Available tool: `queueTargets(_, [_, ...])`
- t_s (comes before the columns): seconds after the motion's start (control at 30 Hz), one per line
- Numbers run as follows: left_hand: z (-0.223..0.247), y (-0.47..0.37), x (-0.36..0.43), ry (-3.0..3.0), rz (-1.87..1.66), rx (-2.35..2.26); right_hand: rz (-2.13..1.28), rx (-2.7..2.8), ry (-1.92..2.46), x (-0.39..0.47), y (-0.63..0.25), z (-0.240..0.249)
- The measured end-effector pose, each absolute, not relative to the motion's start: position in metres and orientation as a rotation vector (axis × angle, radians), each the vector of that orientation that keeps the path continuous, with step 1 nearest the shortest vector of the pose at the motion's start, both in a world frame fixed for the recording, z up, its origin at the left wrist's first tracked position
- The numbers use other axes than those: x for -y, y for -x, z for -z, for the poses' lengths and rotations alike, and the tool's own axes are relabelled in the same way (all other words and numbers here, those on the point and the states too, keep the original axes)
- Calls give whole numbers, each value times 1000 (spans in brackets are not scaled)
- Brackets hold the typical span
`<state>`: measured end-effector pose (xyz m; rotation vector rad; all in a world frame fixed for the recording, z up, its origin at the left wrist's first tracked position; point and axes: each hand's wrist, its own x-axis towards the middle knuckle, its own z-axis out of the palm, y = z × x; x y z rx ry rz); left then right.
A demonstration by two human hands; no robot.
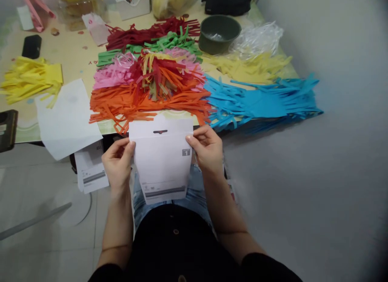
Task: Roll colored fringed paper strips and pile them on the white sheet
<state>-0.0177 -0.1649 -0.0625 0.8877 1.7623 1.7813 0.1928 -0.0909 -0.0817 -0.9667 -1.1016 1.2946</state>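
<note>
A white cardboard package (163, 160) with a hang slot near its top, a grey "1" label and a dark stripe low down is held in front of my lap. My left hand (119, 160) pinches its left edge near the top between thumb and fingers. On the opposite edge, my right hand (207, 148) pinches it at about the same height. Just beyond lie the fringed orange paper (133, 102) and, to the right, the fringed blue paper (263, 102). A mixed-colour fringed bundle (159, 73) rests on the orange and pink fringes.
Fringed yellow paper (33, 77) lies at the table's left, beside a white sheet (68, 116) overhanging the front edge. A dark green bowl (220, 35) and clear plastic (257, 39) stand at the back right. Two phones lie left. A grey wall (318, 172) borders the right.
</note>
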Motion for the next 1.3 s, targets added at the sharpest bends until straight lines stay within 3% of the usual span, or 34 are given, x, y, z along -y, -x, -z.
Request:
queueTargets(0.17, [57,37,161,-1183,-1662,-1676,-1441,1380,848,70,-209,70])
queueTargets(0.53, [25,58,168,-1809,-1194,-1471,-1306,1953,626,60,-227,46])
queueTargets(0.9, [-19,32,139,-1648,-841,-1504,-1198,2183,608,74,-206,15])
queueTargets(1.2, [-26,30,84,-1642,-317,-1343,-1066,2236,669,81,-199,17])
queueTargets(1.3, [-22,30,82,-1611,-286,-1311,-1052,2203,700,80,-198,22])
